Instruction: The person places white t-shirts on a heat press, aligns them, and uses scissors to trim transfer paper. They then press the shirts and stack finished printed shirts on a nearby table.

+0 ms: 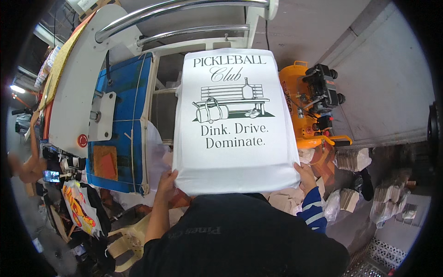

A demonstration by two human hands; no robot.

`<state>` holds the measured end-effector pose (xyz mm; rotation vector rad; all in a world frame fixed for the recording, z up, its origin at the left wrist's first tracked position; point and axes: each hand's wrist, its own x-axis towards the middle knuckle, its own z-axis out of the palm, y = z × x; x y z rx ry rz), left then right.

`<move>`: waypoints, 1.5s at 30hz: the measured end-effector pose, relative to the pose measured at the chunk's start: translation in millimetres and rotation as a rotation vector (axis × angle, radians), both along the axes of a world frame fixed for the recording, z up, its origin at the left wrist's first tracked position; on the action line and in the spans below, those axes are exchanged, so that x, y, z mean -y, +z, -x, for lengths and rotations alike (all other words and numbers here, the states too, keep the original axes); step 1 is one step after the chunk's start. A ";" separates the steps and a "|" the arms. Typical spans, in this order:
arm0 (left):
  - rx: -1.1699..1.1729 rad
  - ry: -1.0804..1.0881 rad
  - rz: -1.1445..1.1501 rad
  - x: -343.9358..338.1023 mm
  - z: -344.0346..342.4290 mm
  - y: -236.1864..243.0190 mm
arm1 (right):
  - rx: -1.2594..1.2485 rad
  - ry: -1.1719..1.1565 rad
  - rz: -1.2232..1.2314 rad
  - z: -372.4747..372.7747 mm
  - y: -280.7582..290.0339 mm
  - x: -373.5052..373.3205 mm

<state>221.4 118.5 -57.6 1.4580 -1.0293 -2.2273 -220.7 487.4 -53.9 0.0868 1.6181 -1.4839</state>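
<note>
White printed shirt (235,120) on the press platen looks light and limp; left hand (167,182) and right hand (305,173) pinch its near corners, best hold.

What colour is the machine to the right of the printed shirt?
Orange, with black parts on top; the head view shows it.

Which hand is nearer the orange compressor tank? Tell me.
Right. The right hand grips the white printed shirt's near right corner, just below the orange compressor tank; the left hand holds the far left corner.
</note>
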 end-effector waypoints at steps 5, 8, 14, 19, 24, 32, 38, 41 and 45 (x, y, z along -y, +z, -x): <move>-0.149 0.032 0.163 5.8 -20.9 -18.6 | -0.039 -0.072 0.021 -6.8 25.7 -0.8; -0.066 -0.003 0.087 9.5 -27.9 -29.2 | -0.068 -0.083 0.013 -13.0 21.9 0.8; 0.450 -0.239 0.989 -14.6 -10.4 -2.7 | -0.252 0.035 -0.326 -2.7 -44.0 -28.6; 0.457 -0.128 1.876 17.4 -7.0 175.0 | 0.026 0.199 -0.673 -27.2 -128.7 -112.1; 1.084 0.349 1.946 142.8 -98.8 219.1 | -0.039 0.565 -0.655 -34.9 -187.2 -155.5; 1.350 0.188 1.512 177.1 -119.6 229.0 | -0.033 0.218 -0.432 -28.7 -136.4 -75.6; 1.149 0.176 1.397 198.2 -127.9 199.9 | -0.339 0.628 -0.487 29.8 -212.3 -141.0; 1.253 0.242 1.254 171.4 -50.7 232.2 | -0.295 0.514 -0.537 29.5 -218.9 -137.1; 1.461 0.122 1.165 143.5 -67.4 253.6 | -0.427 0.345 -0.541 38.3 -216.5 -110.1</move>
